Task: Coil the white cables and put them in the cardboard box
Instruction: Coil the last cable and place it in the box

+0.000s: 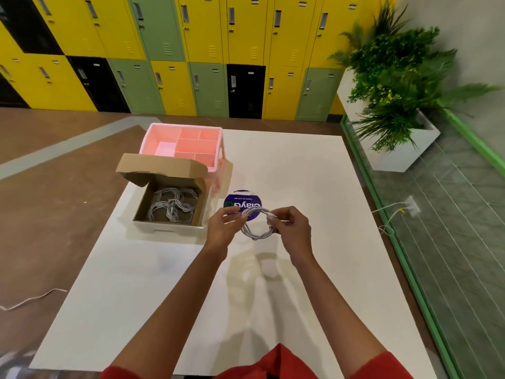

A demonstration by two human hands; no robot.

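Both hands are pinching the coiled white cable above the table, left hand on one side and right hand on the other, and the open cardboard box is sitting off to the left, nearer the left hand.

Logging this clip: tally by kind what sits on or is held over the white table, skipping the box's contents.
cardboard box: 1
pink divided organizer: 1
purple round sticker: 1
white cable coil, held by left hand and right hand: 1
Total: 4
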